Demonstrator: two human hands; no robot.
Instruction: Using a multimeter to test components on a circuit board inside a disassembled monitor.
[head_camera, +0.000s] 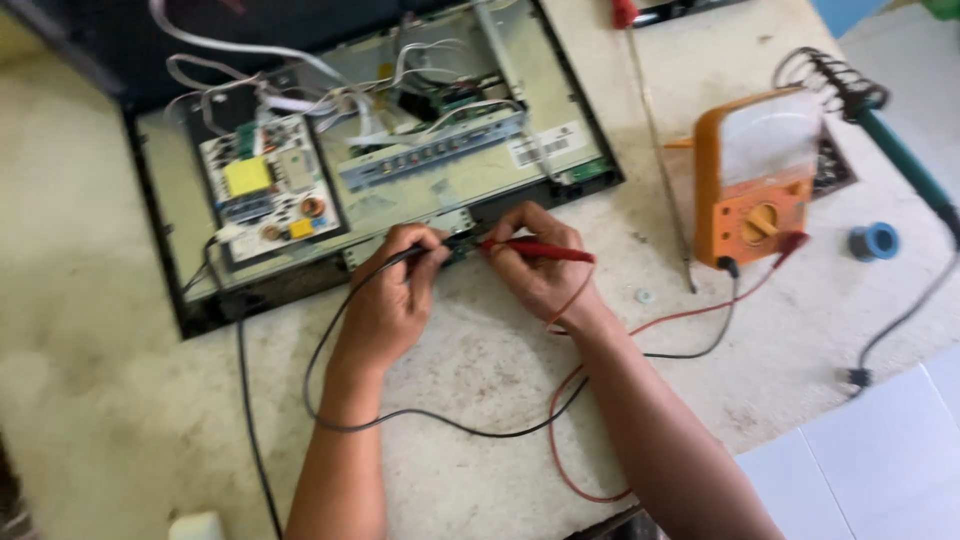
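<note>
My left hand (392, 297) grips a black test probe whose black lead (330, 330) loops back across the table. My right hand (538, 265) pinches a red test probe (545, 251), tip pointing left toward a small board at the near edge of an opened flat-panel screen (400, 150). Both probe tips meet at that edge. The red lead (690, 315) and the black lead run to an orange analog multimeter (752, 175) standing to the right. Inside the panel lie a white power board (268, 187), a long metal strip and white ribbon cables.
A soldering iron stand with a coil (835, 85) and a teal-handled iron (905, 160) sit at the far right. A blue solder spool (874, 240) lies near them. A long thin screwdriver (655, 140) rests beside the panel. White tiles (880, 460) show bottom right.
</note>
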